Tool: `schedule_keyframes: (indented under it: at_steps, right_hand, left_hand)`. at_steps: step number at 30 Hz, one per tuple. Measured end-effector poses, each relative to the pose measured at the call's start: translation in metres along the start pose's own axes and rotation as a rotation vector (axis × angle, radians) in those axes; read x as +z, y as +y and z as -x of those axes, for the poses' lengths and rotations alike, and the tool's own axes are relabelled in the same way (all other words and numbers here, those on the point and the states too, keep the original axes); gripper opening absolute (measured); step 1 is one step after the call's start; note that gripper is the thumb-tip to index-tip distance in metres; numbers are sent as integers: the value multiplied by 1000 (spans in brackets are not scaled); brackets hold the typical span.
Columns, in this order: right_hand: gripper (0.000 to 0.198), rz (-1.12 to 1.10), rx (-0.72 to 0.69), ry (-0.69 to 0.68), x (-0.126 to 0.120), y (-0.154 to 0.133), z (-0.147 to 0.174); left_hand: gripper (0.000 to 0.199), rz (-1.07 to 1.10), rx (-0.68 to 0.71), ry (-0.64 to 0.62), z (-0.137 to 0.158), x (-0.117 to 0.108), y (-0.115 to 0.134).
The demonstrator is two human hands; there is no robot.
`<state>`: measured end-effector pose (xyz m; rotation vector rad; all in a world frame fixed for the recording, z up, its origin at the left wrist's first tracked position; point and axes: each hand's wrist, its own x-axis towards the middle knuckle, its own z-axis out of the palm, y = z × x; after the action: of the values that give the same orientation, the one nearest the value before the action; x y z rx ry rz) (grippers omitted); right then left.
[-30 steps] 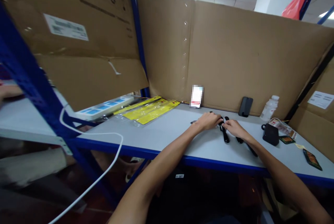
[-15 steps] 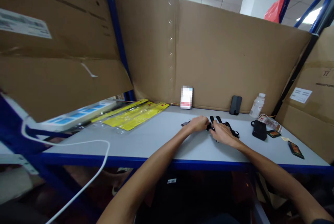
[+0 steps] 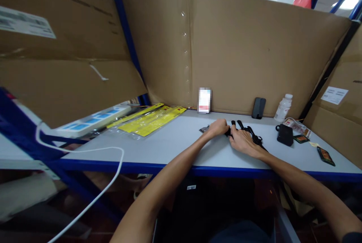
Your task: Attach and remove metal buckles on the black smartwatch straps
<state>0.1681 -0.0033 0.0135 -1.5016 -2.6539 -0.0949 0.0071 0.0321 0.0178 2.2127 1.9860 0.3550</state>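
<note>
Closely paired, both hands work a bundle of black straps at the middle of the grey surface (image 3: pixel 175 148).

Left hand (image 3: pixel 218 127) lies curled over the near end of the black straps (image 3: pixel 245 129), fingers pressed together on them; the right hand (image 3: pixel 243 142) covers the rest, its fingers bent down over the bundle — whether they pinch a strap or only press it flat cannot be told. Loose tails trail rightward past the wrist, toward the small black box (image 3: pixel 285 135) — a tug on the bundle could likely drag a tail into that box or snag it. Beyond stand a dark phone (image 3: pixel 258 108) and a white bottle (image 3: pixel 283 107) against the cardboard wall (image 3: pixel 254 54); a wide sweep of the right forearm might tip the bottle.
</note>
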Motion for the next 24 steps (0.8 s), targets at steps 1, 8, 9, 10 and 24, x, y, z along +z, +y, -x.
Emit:
schedule_keyframes:
  at_steps: [1,8,9,10,24]
  right_hand:
    - [40,0,1,4,0,0,0]
    - [33,11,11,13,-2,7,-6]
    - [32,4,15,20,-2,8,-6]
    - [31,-11,18,28,-2,8,-7]
    - [20,-412,-94,35,14,23,-21]
  left_hand:
    - [31,-39,31,26,2,-3,-2]
    - [31,-203,306,7,16,-20,-15]
    - [32,-212,313,7,16,-21,-15]
    - [33,-220,318,8,16,-21,-15]
    - [26,-353,344,-16,25,-28,-8]
